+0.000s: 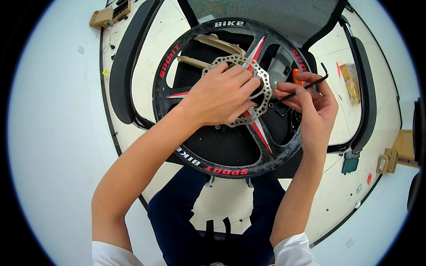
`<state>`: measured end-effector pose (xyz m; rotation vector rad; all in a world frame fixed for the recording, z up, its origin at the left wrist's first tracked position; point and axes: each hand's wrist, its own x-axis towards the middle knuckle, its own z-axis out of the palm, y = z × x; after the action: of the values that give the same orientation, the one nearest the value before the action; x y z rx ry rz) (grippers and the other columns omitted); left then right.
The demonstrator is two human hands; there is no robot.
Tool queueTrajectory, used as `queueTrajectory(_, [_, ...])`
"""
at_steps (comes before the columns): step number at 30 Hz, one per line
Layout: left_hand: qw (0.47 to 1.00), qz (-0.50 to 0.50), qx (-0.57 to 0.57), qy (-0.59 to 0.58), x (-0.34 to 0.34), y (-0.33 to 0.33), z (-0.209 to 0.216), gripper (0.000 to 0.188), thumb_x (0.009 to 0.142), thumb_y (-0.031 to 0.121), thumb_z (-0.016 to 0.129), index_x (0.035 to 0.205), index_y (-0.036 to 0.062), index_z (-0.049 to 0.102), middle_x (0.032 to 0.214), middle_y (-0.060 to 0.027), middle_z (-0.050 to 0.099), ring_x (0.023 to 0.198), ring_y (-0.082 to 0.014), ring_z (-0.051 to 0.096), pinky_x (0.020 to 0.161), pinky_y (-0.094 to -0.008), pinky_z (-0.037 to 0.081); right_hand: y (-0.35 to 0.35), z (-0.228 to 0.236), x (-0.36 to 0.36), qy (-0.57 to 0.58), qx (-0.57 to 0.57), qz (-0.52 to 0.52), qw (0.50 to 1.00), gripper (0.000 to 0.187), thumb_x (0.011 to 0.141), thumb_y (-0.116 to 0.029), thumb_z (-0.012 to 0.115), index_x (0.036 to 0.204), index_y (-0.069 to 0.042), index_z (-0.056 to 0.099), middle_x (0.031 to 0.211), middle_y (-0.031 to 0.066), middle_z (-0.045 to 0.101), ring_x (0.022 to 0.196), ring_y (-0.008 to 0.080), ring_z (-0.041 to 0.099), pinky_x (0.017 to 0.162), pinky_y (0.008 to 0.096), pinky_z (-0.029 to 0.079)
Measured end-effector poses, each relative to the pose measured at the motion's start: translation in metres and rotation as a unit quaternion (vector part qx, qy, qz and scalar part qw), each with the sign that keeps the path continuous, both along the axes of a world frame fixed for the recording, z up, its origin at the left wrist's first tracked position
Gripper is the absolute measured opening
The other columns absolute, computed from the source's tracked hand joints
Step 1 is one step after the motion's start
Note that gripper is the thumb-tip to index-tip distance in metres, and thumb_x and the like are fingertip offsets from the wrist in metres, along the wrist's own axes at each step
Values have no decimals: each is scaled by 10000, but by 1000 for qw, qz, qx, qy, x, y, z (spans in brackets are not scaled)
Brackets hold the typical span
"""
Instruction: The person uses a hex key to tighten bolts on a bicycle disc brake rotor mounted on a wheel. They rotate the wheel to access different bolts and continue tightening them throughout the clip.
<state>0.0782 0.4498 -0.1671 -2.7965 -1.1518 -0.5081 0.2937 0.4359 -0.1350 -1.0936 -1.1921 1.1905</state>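
As left fingers (242, 79) curl over brake disc (266, 84), grip unclear, right fingers (290, 87) beside, pinching hex key (317, 81)

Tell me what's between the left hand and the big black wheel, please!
A silver disc full of holes. In the head view, it lies over the middle of the black wheel, under the left hand.

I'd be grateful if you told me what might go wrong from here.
The hex key, pinched in the right grip, might slip and scratch the brake disc close to its lower end.

The left grip lies over that disc, so its edges or holes might nick the fingers.

The wheel lies flat on the chair seat, its rim by the front edge, and could tip if pushed there.
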Motion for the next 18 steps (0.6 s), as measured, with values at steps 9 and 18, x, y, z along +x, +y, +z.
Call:
queueTrajectory(9, [998,-41,20,41,-9,4,-1,225,866,162,693,1032,48,593,1046,-67,602,986,-236,574,855,-374,436,1,-1,-5,16,4,7,1000,182,978,35,516,1149,63,570,965,208,747,878,238,757,785,307,609])
queueTrajectory(18, [989,92,41,-108,-9,-9,11,157,879,110,703,949,28,590,1020,-106,612,975,-280,583,866,-397,448,0,-2,-8,-4,-5,12,1000,165,984,24,544,1142,53,581,966,180,754,885,207,752,792,288,596])
